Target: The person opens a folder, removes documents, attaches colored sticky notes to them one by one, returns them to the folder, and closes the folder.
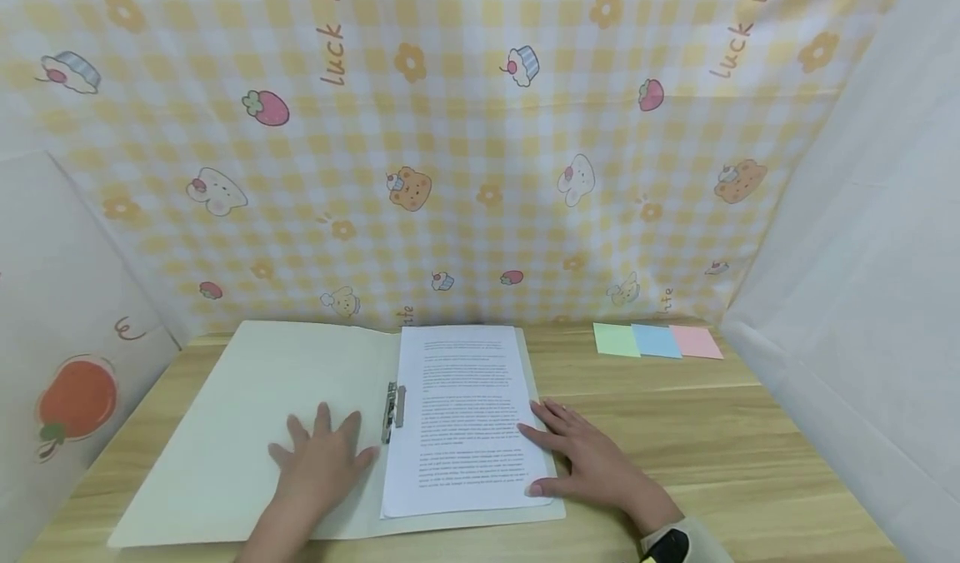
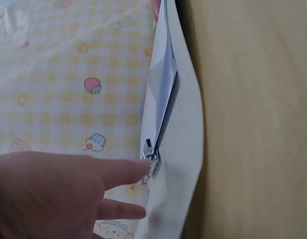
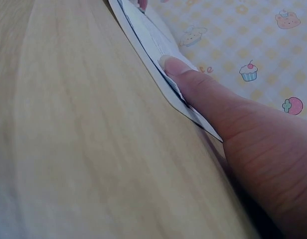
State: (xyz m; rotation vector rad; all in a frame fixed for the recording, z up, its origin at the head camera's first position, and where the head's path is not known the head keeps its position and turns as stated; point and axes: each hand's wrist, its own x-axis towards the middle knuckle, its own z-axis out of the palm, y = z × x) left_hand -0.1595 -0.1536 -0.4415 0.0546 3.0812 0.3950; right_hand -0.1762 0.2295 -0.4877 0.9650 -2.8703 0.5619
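Squaring papers [image 1: 459, 463], it seemed, your spread left hand [image 1: 318, 460] and right hand [image 1: 588, 460] gripped nothing; the clip [image 1: 401, 406] likely called for checking.

a cream folder [image 1: 217, 421] bears white sheets [image 1: 461, 413] printed in dark grey lines, with a silver-grey clip [image 1: 389, 413]; three paper squares show pale green [image 1: 617, 341], light blue [image 1: 657, 341] and pink [image 1: 696, 342] on a worktop [image 1: 675, 413] streaked in light brown wood grain; a yellow-and-white gingham cloth [image 1: 465, 130] carries orange flowers [image 1: 410, 62], pink-red strawberries [image 1: 270, 109], blue-striped cupcakes [image 1: 525, 66], tan bears [image 1: 410, 190] and brown lettering [image 1: 331, 47]; a plain white panel [image 1: 862, 296] flanks it
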